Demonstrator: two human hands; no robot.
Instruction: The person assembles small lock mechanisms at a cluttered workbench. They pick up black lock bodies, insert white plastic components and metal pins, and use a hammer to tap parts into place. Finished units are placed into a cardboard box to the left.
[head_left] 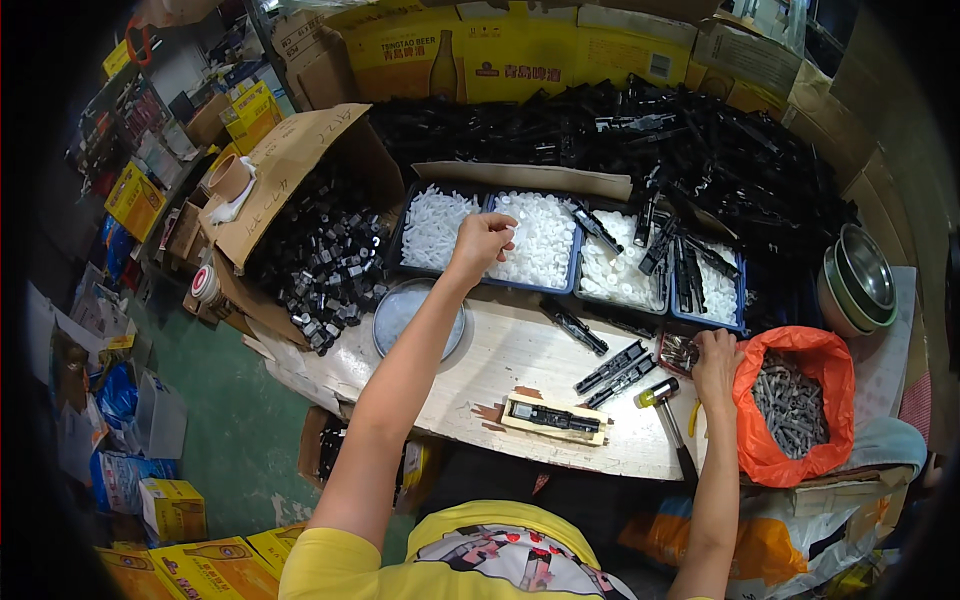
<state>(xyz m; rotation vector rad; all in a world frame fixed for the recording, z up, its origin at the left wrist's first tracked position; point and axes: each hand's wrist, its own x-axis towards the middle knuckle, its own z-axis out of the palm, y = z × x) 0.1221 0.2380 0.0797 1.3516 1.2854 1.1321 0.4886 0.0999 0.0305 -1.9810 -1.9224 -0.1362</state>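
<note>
My left hand (pixel 485 242) is over the tray of small white plastic caps (pixel 541 228), thumb and fingers pinched together. Whatever sits between the fingertips blends with the white parts behind. At the right, my right hand (pixel 716 368) has its fingers curled down at a small box of metal pins (pixel 679 352); its fingertips are partly hidden. Between my forearms a black slotted part (pixel 553 417) lies in a cream-coloured holder (pixel 510 424). Further black parts (pixel 615 372) lie just beyond it. A hammer with a yellow-ended head (pixel 657 393) rests beside my right forearm.
An orange bag of grey plastic pieces (pixel 790 405) stands right, near metal bowls (pixel 865 268). More white-part trays (pixel 622 262) line the back before a heap of black parts (pixel 700 140). Left are a round pan (pixel 405 315) and a carton of black pieces (pixel 300 140).
</note>
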